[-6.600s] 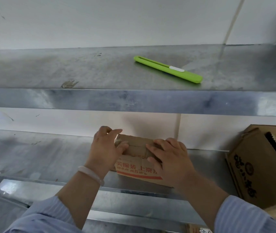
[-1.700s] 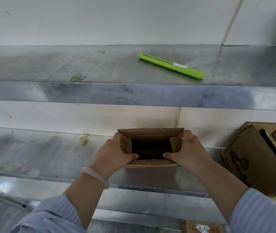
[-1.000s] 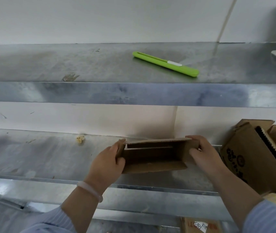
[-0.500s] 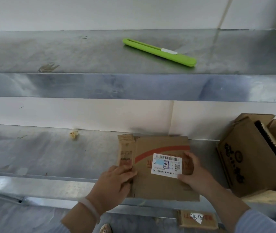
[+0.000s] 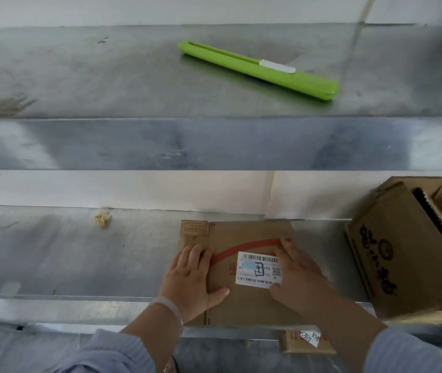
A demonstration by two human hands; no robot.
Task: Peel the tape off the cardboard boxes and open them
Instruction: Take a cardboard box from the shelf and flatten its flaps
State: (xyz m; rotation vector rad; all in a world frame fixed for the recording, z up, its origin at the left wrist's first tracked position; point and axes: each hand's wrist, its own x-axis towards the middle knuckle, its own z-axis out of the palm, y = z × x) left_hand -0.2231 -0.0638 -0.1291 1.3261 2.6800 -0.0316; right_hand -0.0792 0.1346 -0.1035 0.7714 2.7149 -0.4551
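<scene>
Head camera, looking down over two metal shelves against a pale wall: the cardboard box (image 5: 244,302) lies collapsed flat on the lower shelf (image 5: 66,259), right of its middle, with its far edge close to the wall and its near edge reaching the shelf's front lip. A red curved stripe (image 5: 244,249) crosses its brown face, and a white shipping label (image 5: 257,269) with barcodes is stuck to the right of centre.

The left hand (image 5: 191,281) rests palm-down on the box's left part. Its fingers (image 5: 195,254) are straight and held close together, pointing toward the wall, and the thumb is stretched out to the right. A pale bracelet (image 5: 170,309) circles that wrist.

The right hand (image 5: 299,281) lies flat on the box's right part, fingers straight and slightly fanned, covering the label's right edge, with the thumb at the label's lower corner. Neither hand curls round anything (both simply press on the cardboard). Light blue sleeves show at the bottom.

A second cardboard box (image 5: 392,254), with black printing and its top flaps open, stands tilted at the right end of the same shelf, apart from the flat one. A small yellowish scrap (image 5: 102,218) sits near the wall to the left.

On the upper shelf (image 5: 106,76) a green utility knife (image 5: 257,70) lies diagonally. Below the lower shelf's lip, a small piece of cardboard (image 5: 306,343) with a white tag shows.
</scene>
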